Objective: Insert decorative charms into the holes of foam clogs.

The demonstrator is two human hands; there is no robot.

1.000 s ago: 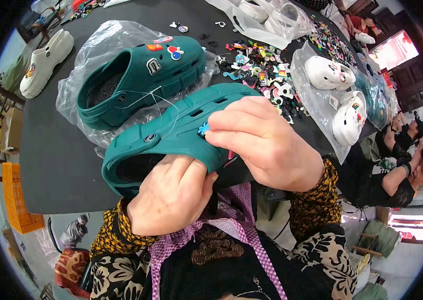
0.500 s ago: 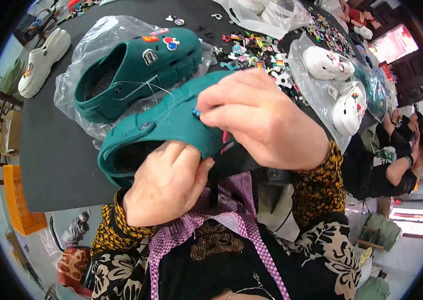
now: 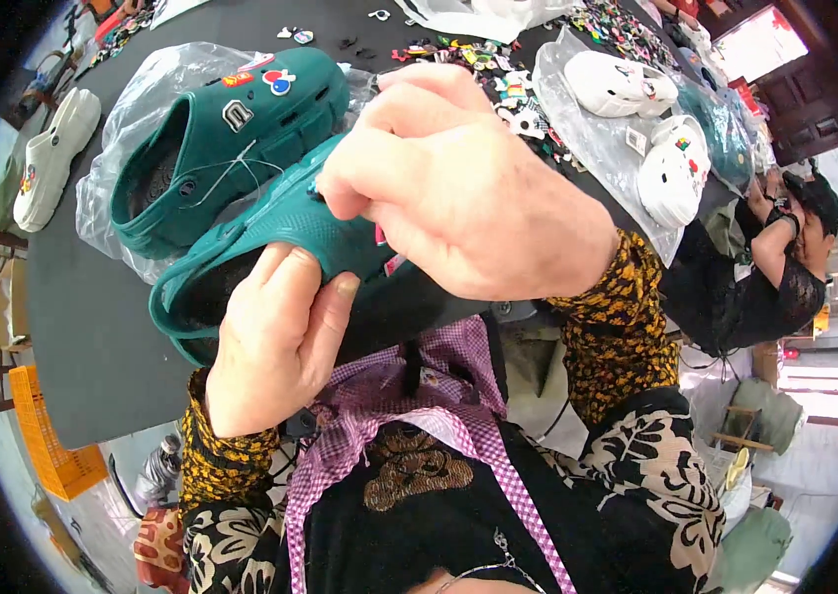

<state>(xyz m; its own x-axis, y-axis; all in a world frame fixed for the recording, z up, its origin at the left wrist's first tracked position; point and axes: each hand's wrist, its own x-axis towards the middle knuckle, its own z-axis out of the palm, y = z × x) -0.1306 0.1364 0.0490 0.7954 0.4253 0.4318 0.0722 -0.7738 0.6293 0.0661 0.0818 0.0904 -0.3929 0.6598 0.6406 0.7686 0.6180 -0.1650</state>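
A dark green clog [image 3: 239, 230] is held tilted at the table's near edge. My left hand [image 3: 275, 342] grips its upper, with fingers reaching into the foot opening and the thumb outside. Above the clog's toe part, my right hand [image 3: 468, 188] is closed in a pinch. A small blue shoe charm [image 3: 316, 188] shows at its fingertips, against the upper; most of it is hidden. Pink bits of other charms peek out below the right hand. The matching green clog [image 3: 295, 109] lies just beyond on clear plastic, carrying several charms, with a thin clear loop across its strap.
Loose charms [image 3: 478, 57] are heaped at the far side of the dark table [image 3: 72, 366]. White clogs [image 3: 674, 173] with charms lie on plastic at the right, and another white clog [image 3: 60, 153] stands at far left. A co-worker [image 3: 775, 257] sits at the right.
Both hands and the held clog have shifted left and a little nearer. My right hand has turned more over the upper, hiding more of the charm and toe.
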